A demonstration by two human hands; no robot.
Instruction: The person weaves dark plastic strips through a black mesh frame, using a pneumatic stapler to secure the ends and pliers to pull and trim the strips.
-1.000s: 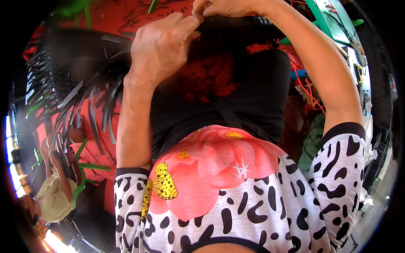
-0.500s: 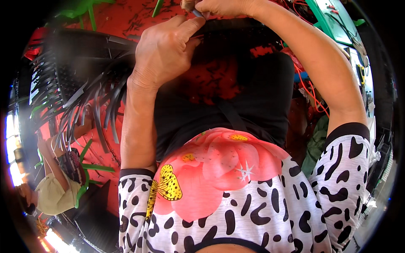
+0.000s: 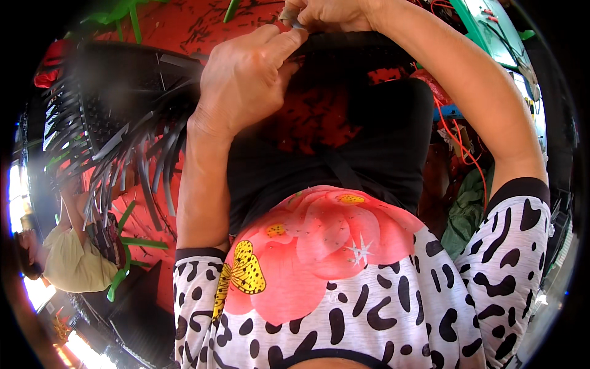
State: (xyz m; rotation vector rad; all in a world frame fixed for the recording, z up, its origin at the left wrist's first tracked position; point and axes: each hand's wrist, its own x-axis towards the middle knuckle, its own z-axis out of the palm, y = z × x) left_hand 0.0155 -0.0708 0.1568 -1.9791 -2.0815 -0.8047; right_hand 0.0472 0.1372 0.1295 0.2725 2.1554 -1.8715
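My left hand (image 3: 246, 80) is closed at the top centre, its thumb and fingers pinched together at the dark edge of a black woven piece (image 3: 123, 64). Just beyond its knuckles, my right hand (image 3: 338, 13) is also closed, fingers bent inward, partly cut off by the upper edge of the picture. A small greyish wrap or piece shows at the right fingertips. What either hand pinches is too small and hidden to name. Many loose black strips (image 3: 147, 147) fan out from the woven piece, left of my left wrist.
Dark scraps litter the red floor (image 3: 203, 24). Green stool legs (image 3: 133, 21) stand at the upper left. Another person in beige clothing (image 3: 80, 261) sits at the lower left. At the right are an orange-red cord (image 3: 458, 141), a green-edged table (image 3: 491, 27) and dark green cloth (image 3: 467, 212).
Both my hands have shifted slightly to the right, and the fingertips of my right hand stay close to my left knuckles. The person at the left has leaned a little.
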